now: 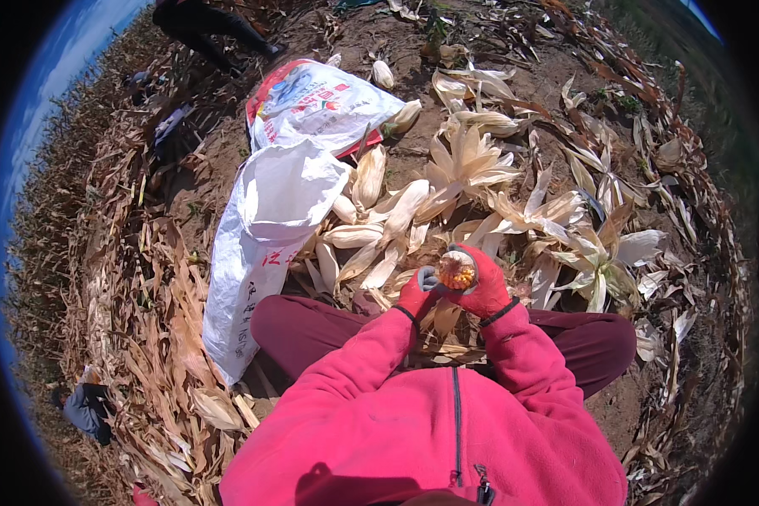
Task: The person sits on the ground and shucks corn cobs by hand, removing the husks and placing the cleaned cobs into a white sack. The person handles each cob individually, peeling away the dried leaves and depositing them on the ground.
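My right hand (pixel 488 283), in a red glove with a grey palm, is wrapped around an ear of corn (pixel 457 277). Orange-yellow kernels and brown silk show at the end facing me, with pale husk above them. Close against its lower left side is my left hand (pixel 419 292), gloved alike, its fingers curled at the husk. Dry husk leaves (pixel 444 319) hang below the two hands, over my crossed legs. What lies inside the left fingers is mostly hidden.
An open white woven sack (pixel 228 310) stands to my left, and a printed sack (pixel 329 107) lies beyond it. Unhusked ears (pixel 354 236) are heaped ahead; peeled-back husks (pixel 598 262) spread to the right. A person's legs (pixel 212 28) show at the far left.
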{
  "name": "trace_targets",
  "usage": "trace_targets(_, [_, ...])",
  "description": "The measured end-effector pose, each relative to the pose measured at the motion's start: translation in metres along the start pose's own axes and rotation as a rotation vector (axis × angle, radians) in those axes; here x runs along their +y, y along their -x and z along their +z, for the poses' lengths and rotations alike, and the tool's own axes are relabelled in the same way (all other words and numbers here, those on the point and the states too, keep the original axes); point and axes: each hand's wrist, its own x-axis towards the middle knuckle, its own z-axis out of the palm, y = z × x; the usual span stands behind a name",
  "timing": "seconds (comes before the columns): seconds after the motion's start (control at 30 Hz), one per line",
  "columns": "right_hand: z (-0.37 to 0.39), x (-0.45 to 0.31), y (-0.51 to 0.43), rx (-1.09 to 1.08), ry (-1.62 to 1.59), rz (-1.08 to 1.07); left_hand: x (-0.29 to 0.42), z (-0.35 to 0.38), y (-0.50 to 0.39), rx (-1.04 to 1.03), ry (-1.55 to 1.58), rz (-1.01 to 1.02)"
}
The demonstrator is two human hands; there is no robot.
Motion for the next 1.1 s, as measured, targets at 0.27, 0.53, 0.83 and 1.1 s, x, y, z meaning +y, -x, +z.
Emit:
trace_targets(0.27, [0.028,-0.036,0.029,-0.309,0.285,-0.259,0.062,-0.01,0.022,-0.402,1.174,-0.472])
trace_targets(0.53, [0.028,0.03,0.08,-0.01,-0.643,0.735,0.051,-0.014,0.004,-0.344,1.021,-0.44])
trace_targets(0.83, [0.042,0.007,0.076,-0.436,-0.829,1.015,0.036,-0.008,-0.009,-0.027,0.827,-0.28])
trace_targets(1.1, [0.044,0.012,0.078,-0.493,-0.85,1.073,0.048,-0.015,-0.006,-0.101,1.05,-0.272])
